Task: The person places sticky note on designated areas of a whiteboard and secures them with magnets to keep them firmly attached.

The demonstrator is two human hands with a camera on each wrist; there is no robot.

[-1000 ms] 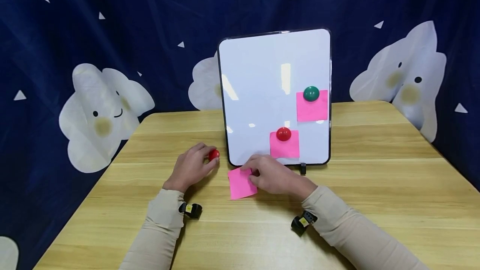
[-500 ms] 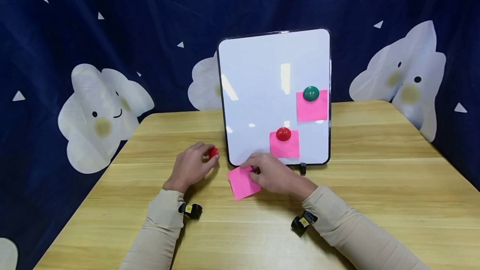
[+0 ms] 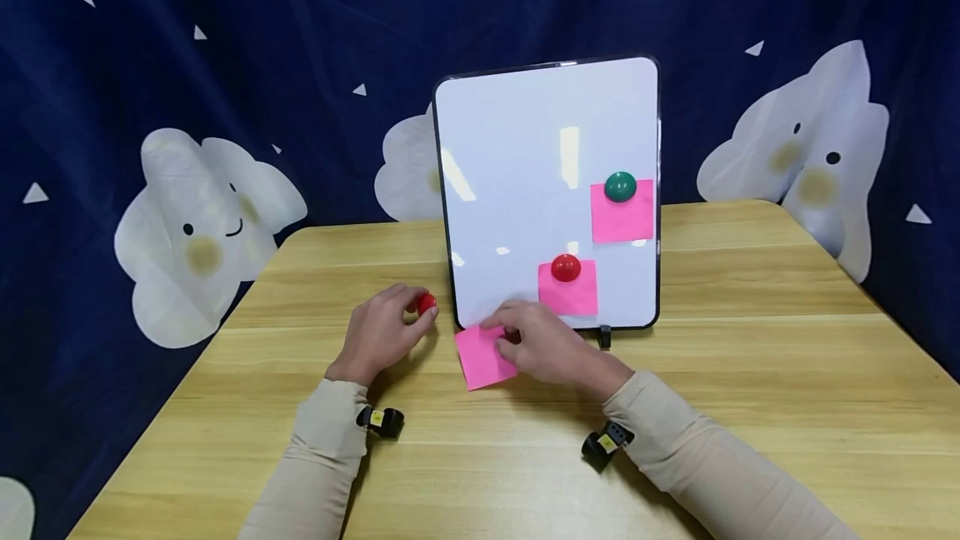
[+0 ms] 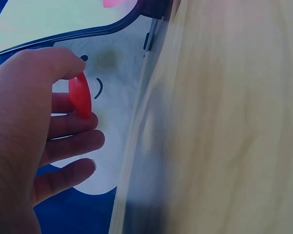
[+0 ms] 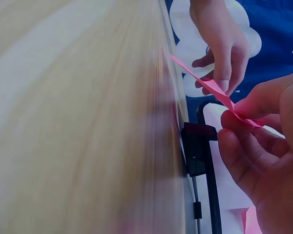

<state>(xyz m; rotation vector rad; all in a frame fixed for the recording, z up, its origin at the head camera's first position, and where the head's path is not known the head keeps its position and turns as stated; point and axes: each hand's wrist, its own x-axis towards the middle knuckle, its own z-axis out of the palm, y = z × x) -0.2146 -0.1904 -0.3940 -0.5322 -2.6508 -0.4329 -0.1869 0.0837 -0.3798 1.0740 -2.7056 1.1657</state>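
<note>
In the head view my left hand (image 3: 378, 336) pinches a round red magnet (image 3: 426, 304) just left of the whiteboard (image 3: 510, 190). The left wrist view shows that magnet (image 4: 80, 96) edge-on between thumb and fingers. My right hand (image 3: 551, 348) holds a pink sticky note (image 3: 483, 359) by its upper right part, in front of the board's lower left corner. Seen from the right wrist, the note (image 5: 212, 88) is slightly bent where thumb and fingers grip it. On the board, a red magnet (image 3: 566, 267) and a green magnet (image 3: 620, 187) each hold a pink note.
The board stands upright on the wooden table (image 3: 480, 473), with a small black foot (image 3: 604, 337) at its lower edge. Behind it hangs a dark blue curtain (image 3: 315, 23) with cloud faces. Each wrist wears a black camera strap.
The right hand has risen slightly with the sticky note, whose tilt has shifted and whose top now overlaps the board's lower edge. The left hand has barely moved, still pinching the red magnet.
</note>
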